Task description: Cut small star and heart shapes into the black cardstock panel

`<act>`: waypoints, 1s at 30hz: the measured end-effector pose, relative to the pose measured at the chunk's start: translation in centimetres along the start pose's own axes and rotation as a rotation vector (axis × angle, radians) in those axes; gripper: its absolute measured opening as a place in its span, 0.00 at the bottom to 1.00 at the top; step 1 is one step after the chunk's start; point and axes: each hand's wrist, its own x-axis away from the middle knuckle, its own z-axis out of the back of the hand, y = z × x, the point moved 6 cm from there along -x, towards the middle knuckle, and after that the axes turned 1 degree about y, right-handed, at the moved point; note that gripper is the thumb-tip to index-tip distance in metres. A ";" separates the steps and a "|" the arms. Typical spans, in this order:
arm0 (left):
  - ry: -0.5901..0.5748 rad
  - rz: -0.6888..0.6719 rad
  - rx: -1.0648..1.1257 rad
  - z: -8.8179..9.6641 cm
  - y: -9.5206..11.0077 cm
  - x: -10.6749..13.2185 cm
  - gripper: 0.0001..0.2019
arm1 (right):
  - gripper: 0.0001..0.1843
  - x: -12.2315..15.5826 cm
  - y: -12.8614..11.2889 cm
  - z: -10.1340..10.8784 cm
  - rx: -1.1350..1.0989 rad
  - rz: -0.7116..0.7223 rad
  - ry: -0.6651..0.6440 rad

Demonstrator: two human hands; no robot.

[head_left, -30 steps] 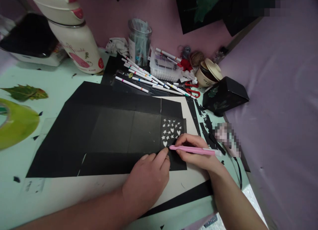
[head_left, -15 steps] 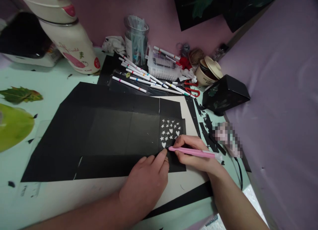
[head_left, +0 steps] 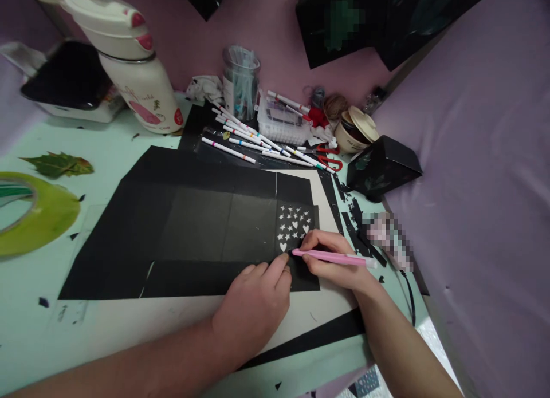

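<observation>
A large folded sheet of black card (head_left: 189,226) lies on a pale backing sheet (head_left: 180,315). Star and heart shapes (head_left: 294,225) show white through its right end. My right hand (head_left: 329,257) is closed around a slim pink craft knife (head_left: 339,257), pen-fashion, with the tip down at the card just below the shapes. Resting on the card, my left hand (head_left: 262,300) has its fingers laid over the lower edge, the index fingertip beside the knife's tip. It holds nothing that I can see.
Behind the card lie several white markers (head_left: 249,136), red-handled scissors (head_left: 329,157) and a clear plastic box (head_left: 281,120). A black box (head_left: 382,166) stands at right near black paper scraps (head_left: 358,226). On the left are a bottle (head_left: 144,89), a leaf (head_left: 60,165) and a yellow-green tape roll (head_left: 51,220).
My view has tilted and shifted slightly, so more of the tape roll and bottle shows. Both hands keep nearly the same places on the card, the knife tip still by the shapes.
</observation>
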 end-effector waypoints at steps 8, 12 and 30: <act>0.038 0.002 0.003 0.0 -0.1 -0.1 0.11 | 0.04 0.1 0.1 -0.1 -0.025 0.011 0.003; 0.009 0.000 0.002 -0.1 -0.1 -0.1 0.11 | 0.04 0.1 0.1 -0.2 -0.028 0.004 -0.011; -0.017 0.002 0.003 0.0 -0.1 -0.2 0.12 | 0.05 -0.1 -0.3 -0.1 0.046 0.020 0.021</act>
